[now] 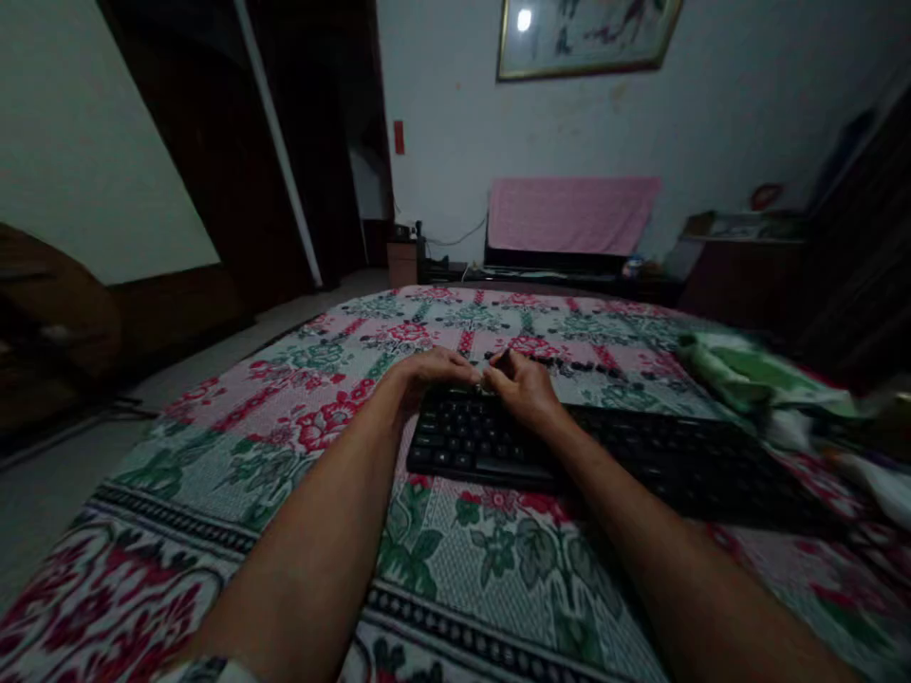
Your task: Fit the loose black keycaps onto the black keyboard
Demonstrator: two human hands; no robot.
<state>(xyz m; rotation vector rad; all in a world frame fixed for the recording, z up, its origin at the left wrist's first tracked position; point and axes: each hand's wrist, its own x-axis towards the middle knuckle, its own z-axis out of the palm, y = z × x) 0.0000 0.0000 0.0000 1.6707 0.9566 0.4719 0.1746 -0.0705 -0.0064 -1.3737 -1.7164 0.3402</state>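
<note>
A black keyboard [462,441] lies on the flowered cloth, stretching from the middle to the right. Over its upper left edge, my left hand [436,367] is bent inward, fingers close together and tips meeting my right hand's fingertips. My right hand [525,387] is closed in a pinch above the same edge; a small dark bit shows at its fingers, too dim to name. What lies between the two sets of fingertips is hidden. Just behind the keyboard runs a row of small dark pieces [580,366], which look like loose keycaps.
The flowered cloth [313,417] covers a large surface with a rounded far edge. At right lie a green and white packet [754,375] and white crumpled items [883,484]. Beyond stand a low cabinet, a screen under a pink cloth [573,216], and a framed picture [587,38].
</note>
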